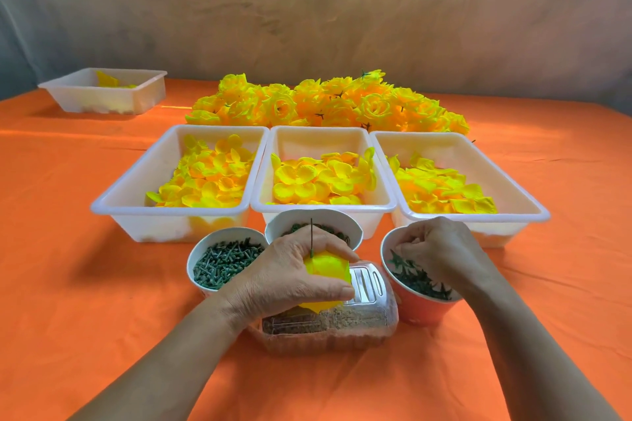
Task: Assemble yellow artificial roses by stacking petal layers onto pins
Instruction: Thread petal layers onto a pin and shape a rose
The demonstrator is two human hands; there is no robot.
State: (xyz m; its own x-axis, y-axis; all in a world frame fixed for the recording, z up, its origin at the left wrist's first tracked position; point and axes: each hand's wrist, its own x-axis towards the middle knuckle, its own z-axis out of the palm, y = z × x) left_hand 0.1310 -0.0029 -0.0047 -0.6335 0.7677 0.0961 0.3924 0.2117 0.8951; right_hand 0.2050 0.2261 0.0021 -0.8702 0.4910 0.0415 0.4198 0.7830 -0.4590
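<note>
Our left fingers [337, 246] are curled tightly round a half-built rose [328, 270], a bundle of yellow petals just below the centre of the frame. A thin dark pin [311, 232] stands up out of it past the knuckles. The left hand [287, 273] holds it above a clear plastic box [342, 328] on the worktop [68, 249], which is covered in orange cloth.

Our right fingers [407, 246] are bunched and dipped into an orange cup [424, 308] of green star-shaped pieces [420, 280]. The right hand [441, 246] covers them, so we cannot tell whether a piece is pinched.

Left of the box sits a white cup [201, 249] of green stubs. Behind the left hand is a middle cup [352, 232] with dark green bits inside.

Beyond the cups, three white trays stand side by side across the middle of the frame, each holding loose yellow petals: the left tray [154, 211], the centre tray [321, 207] and the right tray [472, 217]. Behind them lies a heap of finished roses [328, 102]. In the upper left, well apart, is a small tray [113, 101] with a few yellow petals.
</note>
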